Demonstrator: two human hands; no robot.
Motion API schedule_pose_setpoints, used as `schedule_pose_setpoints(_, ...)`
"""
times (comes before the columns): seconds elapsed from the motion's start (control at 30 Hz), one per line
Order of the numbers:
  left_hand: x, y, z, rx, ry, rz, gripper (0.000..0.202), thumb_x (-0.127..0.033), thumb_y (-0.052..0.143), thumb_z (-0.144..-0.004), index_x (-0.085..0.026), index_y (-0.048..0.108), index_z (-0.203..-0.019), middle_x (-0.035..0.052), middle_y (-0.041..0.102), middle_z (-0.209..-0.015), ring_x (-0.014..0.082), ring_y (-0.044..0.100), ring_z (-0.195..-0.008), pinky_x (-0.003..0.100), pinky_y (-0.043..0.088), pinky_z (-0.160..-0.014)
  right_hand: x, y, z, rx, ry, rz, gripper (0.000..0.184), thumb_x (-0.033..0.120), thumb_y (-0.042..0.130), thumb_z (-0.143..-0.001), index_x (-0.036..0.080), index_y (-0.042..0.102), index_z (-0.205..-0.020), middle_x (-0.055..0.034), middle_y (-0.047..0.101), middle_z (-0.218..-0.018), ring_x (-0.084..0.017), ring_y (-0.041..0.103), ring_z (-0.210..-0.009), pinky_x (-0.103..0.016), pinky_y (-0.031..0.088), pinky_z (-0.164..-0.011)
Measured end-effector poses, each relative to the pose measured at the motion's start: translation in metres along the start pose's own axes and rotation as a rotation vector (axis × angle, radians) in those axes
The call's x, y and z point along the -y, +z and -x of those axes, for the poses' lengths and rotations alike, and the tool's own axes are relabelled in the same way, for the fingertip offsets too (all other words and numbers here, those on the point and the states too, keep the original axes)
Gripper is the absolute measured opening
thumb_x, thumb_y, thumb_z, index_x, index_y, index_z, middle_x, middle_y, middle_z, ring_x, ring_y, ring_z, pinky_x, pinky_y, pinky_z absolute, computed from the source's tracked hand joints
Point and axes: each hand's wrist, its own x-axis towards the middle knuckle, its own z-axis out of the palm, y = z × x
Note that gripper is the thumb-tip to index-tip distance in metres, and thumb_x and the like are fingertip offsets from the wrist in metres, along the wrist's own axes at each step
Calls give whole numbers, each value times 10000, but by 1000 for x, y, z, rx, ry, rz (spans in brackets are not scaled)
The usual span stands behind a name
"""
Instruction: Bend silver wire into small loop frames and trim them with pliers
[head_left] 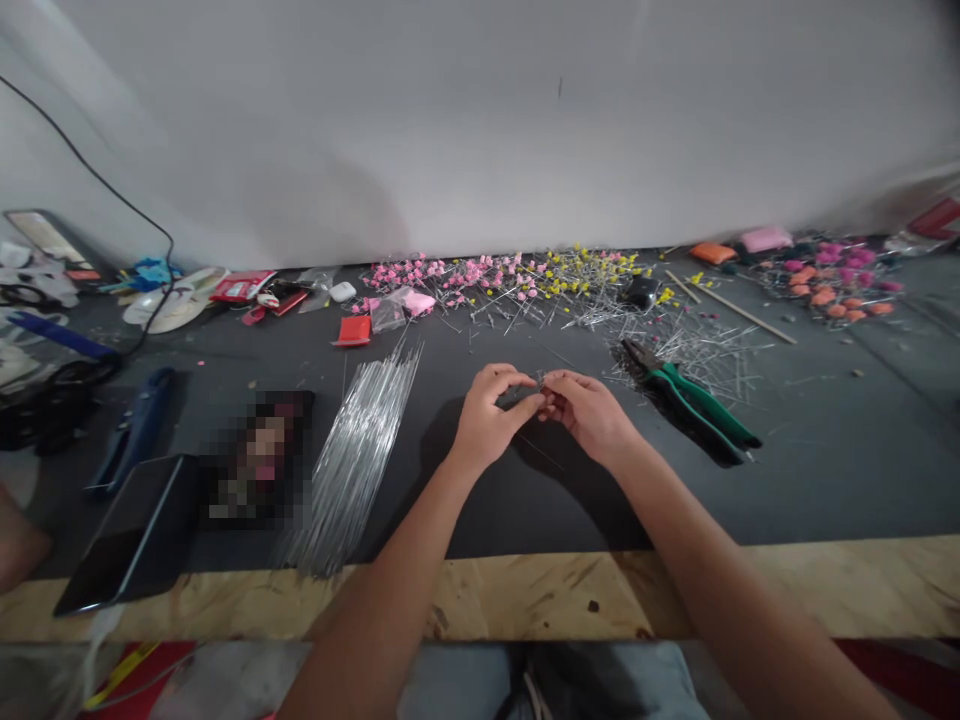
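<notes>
Left hand [491, 415] & right hand [589, 410] both closed, fingertips pinching a thin wire piece [538, 380] between them, just above mid bench [825, 470]. Looks like a bend/twist step; needs a steady, fine grip. Wire bundle [360, 450] lies to the left, pliers [697, 405] to the right.

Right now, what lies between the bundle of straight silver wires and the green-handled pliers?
Head view: the left hand and right hand meet there, pinching a thin wire piece over the dark grey mat.
</notes>
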Motion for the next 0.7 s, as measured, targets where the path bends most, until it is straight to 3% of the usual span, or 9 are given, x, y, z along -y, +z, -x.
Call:
schedule_pose_setpoints(0.23, -3, 1, 3, -35, 87, -73, 104, -283, 578, -778, -218, 640, -829, 41, 630, -874, 154, 575, -832, 290, 438, -786, -9, 10, 2, -31, -39, -69, 132, 303, 654, -678, 186, 594, -675, 31, 559, -621, -92, 532, -585, -236, 455, -610)
schedule_pose_setpoints(0.5, -3, 1, 5, -63, 151, -205, 128, -257, 528, -804, -224, 633, -869, 52, 649, -897, 176, 576, -879, 324, 430, -831, -12, 13, 4, -60, -28, -72, 154, 323, 669, -662, 203, 580, -698, 34, 563, -638, -101, 545, -607, -239, 459, -622)
schedule_pose_setpoints(0.7, -2, 1, 6, -123, 227, -300, 117, -199, 505, -795, -212, 611, -845, 55, 642, -882, 172, 567, -865, 310, 431, -810, -9, 13, 7, 10, -3, -136, 104, 280, 664, -681, 196, 612, -715, 37, 575, -671, -82, 534, -623, -226, 439, -653)
